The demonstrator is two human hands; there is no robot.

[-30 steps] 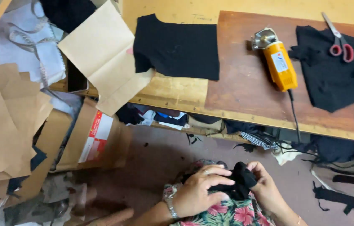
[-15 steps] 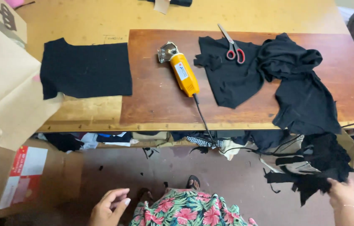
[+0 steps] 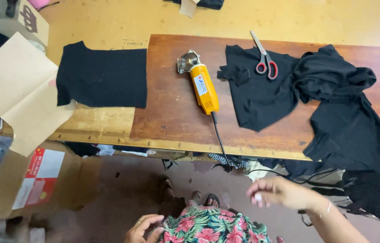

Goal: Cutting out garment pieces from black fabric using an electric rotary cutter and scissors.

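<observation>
Below the counter (image 3: 109,130) edge, my right hand (image 3: 280,192) hovers empty, grip loosely spread; left hand (image 3: 144,226) open too, near the yellow cutter (image 3: 203,87).

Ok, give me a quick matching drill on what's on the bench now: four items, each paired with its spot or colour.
Things:
1. scissors
2. electric cutter
3. cut black panel
4. right hand

Descriptions:
A. yellow body, cord trailing off the table's front edge
B. flat on the pale wood, left of the dark board
C. empty, below the table's front edge
D. red handles, lying on black fabric

Pairs: 1-D, 2-A, 3-B, 4-C
</observation>
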